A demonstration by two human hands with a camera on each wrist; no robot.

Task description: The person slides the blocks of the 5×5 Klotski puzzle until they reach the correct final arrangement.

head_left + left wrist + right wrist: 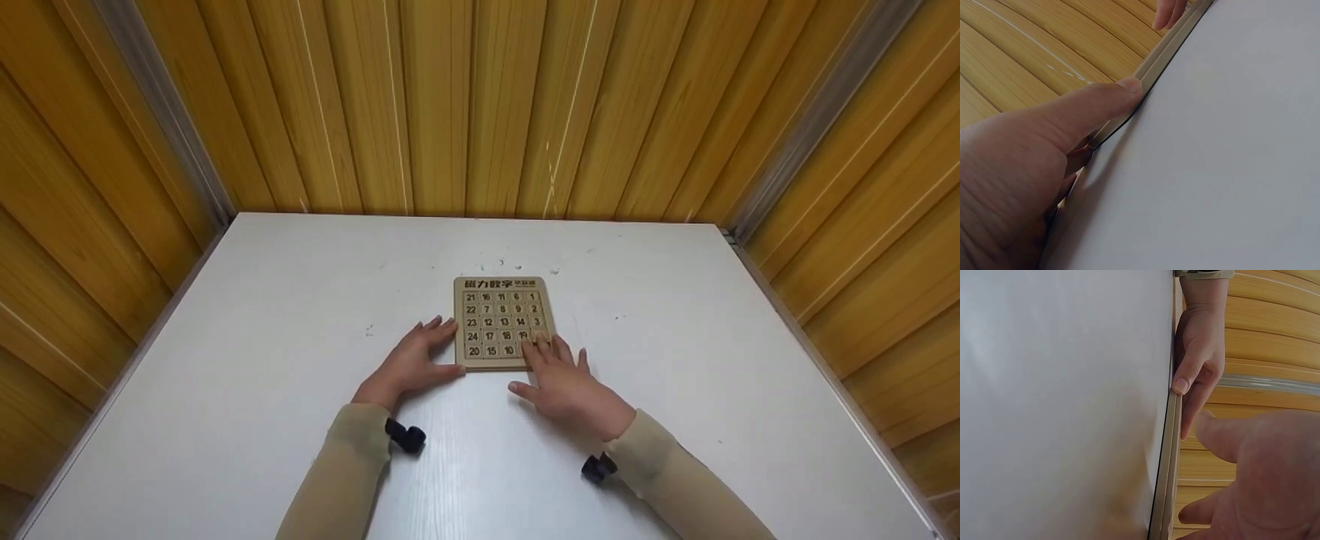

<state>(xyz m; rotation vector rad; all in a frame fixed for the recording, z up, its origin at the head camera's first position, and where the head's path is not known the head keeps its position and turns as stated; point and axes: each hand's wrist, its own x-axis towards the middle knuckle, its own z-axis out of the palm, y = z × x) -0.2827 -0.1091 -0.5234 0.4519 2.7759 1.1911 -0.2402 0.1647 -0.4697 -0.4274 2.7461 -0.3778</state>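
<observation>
A wooden sliding number puzzle (487,364) lies flat on the white table, with numbered square tiles in rows and dark Chinese characters along its far edge. My left hand (411,364) holds its near left corner: the thumb presses the near edge while the other fingers lie along the left side. In the left wrist view the thumb (1095,104) touches the puzzle's pale edge (1171,53). My right hand (564,386) has its fingertips on the tiles at the near right, hiding some of them. Its thumb is held apart, off the puzzle, in the right wrist view (1224,439).
The white table (300,285) extends around the puzzle on every side. Yellow wood-look panels (435,105) stand behind it and along both sides, with grey metal posts (161,105) at the corners. A small black device (405,436) sits at each wrist.
</observation>
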